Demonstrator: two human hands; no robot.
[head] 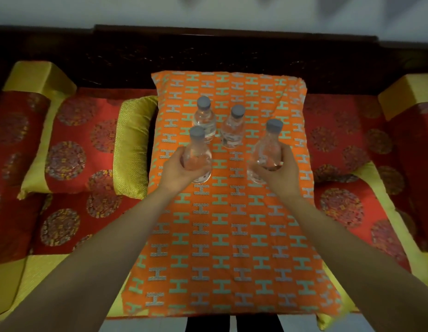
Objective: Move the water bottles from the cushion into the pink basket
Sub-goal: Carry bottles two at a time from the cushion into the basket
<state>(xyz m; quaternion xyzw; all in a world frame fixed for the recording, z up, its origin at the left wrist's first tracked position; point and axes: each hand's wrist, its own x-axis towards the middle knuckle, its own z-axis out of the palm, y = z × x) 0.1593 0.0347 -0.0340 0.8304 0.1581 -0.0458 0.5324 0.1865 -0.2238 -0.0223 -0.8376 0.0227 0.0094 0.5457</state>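
Note:
An orange cushion [222, 226] with teal and grey H marks lies lengthwise in the middle of the sofa. Several clear water bottles with grey caps stand upright on its far half. My left hand [178, 171] is wrapped around the near left bottle [198, 152]. My right hand [279, 172] grips the near right bottle [268, 149]. Behind them stand two free bottles, one at the back left [204, 118] and one at the back middle [233, 128]. No pink basket is in view.
Red and gold sofa cushions [74, 144] flank the orange one on both sides. A small gold pillow [132, 144] leans against its left edge. A dark wooden backrest [208, 51] runs along the far side. The sofa's front edge is at the bottom.

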